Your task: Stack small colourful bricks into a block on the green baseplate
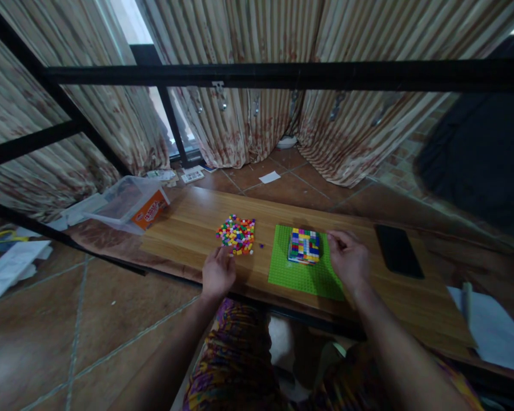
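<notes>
A square block of stacked multicoloured toy bricks (304, 246) stands on a green studded baseplate (302, 277). My right hand (349, 260) is just right of the block, over the baseplate's right side. Its thumb and fingertips are pinched together; anything between them is too small to make out. To the left lies a loose pile of small coloured bricks (237, 234). My left hand (218, 274) rests at the pile's near edge with curled fingers, and what they hold, if anything, is hidden. One dark brick (261, 246) lies alone between pile and baseplate.
The wooden table (188, 228) carries a black phone-like slab (398, 251) at right and, at the left end, a clear plastic box (126, 200) with an orange label. White paper (497, 331) lies at the right end. A black metal bar (257, 76) crosses beyond the table.
</notes>
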Demonstrator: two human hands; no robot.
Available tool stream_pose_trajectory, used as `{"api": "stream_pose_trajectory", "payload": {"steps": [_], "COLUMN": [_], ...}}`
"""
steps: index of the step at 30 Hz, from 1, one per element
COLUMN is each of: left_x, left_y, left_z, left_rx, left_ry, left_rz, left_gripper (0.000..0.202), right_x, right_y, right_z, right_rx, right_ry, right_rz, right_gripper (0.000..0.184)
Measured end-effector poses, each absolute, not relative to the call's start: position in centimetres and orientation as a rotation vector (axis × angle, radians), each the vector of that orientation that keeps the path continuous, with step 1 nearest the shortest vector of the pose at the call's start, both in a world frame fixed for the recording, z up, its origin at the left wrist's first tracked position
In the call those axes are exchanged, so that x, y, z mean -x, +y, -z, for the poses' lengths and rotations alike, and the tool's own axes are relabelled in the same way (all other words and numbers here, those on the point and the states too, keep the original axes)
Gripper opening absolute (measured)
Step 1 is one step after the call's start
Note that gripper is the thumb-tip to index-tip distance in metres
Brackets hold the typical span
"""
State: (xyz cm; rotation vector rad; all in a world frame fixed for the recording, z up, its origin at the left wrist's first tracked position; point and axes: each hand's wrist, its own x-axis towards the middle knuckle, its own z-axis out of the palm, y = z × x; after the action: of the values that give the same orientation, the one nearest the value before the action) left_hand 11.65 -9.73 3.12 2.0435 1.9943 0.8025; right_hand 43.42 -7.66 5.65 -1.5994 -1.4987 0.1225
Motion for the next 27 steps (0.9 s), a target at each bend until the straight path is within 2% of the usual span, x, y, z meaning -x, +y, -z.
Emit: {"api": "stream_pose_trajectory", "payload": {"steps": [13, 22, 27], "left_x": [-12.8, -14.0, -13.8], "left_y": [-9.0, -8.2, -8.5], "left_z": [-2.6, -2.4, -2.3], "left_rx": [-2.175, -2.225, -2.221], "left_ry": [1.958, 1.965, 1.949], "left_rz": [-0.779, -0.573, -0.537], "left_gripper": [0.028, 0.024, 0.029], "right_x": [-43.1, -42.8, -42.7], "right_y": [-7.9, -8.0, -8.0], "right_z": [-5.7, -6.0, -5.9], "right_rx": [1.581, 1.590, 1.584], "right_ry": [-1.552, -1.581, -1.575], "right_rz": [-0.104, -0.112, -0.109], "right_gripper": [0.032, 0.033, 0.032]}}
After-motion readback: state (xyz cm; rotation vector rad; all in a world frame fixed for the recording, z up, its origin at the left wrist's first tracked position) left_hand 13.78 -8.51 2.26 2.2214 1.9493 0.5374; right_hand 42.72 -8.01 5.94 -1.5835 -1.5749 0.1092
